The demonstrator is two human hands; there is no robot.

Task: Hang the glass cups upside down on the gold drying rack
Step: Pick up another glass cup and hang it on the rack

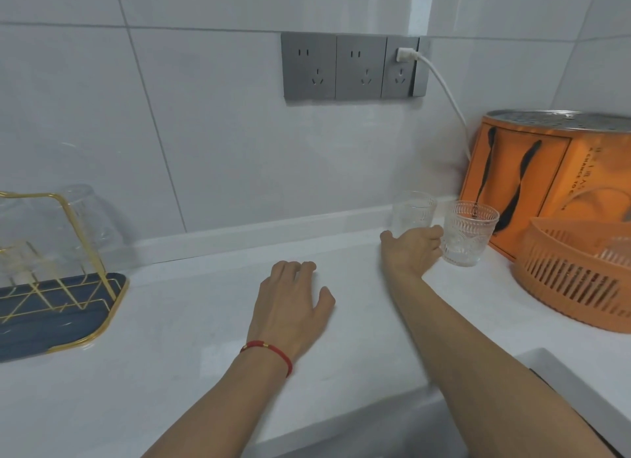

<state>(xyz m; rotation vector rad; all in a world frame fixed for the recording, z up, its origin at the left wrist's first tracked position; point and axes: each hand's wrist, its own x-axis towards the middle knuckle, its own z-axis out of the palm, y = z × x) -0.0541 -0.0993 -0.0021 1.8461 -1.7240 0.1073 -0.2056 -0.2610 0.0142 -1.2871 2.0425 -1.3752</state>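
Two upright glass cups stand at the back right of the white counter: a patterned glass cup (468,232) and a plainer glass cup (414,209) behind it to the left. My right hand (411,249) reaches between them, thumb spread left below the plainer cup and fingertips against the patterned cup's left side. It grips neither. With its fingers apart, my left hand (293,304) lies flat on the counter. The gold drying rack (73,234) stands far left on a navy tray (51,324), with clear cups (85,211) hanging upside down on it.
An orange box (546,171) and an orange slotted basket (573,276) holding another glass (616,252) crowd the right corner. A white cable (447,95) runs from the wall sockets (351,68) down behind the box. A sink (375,430) opens at the bottom edge.
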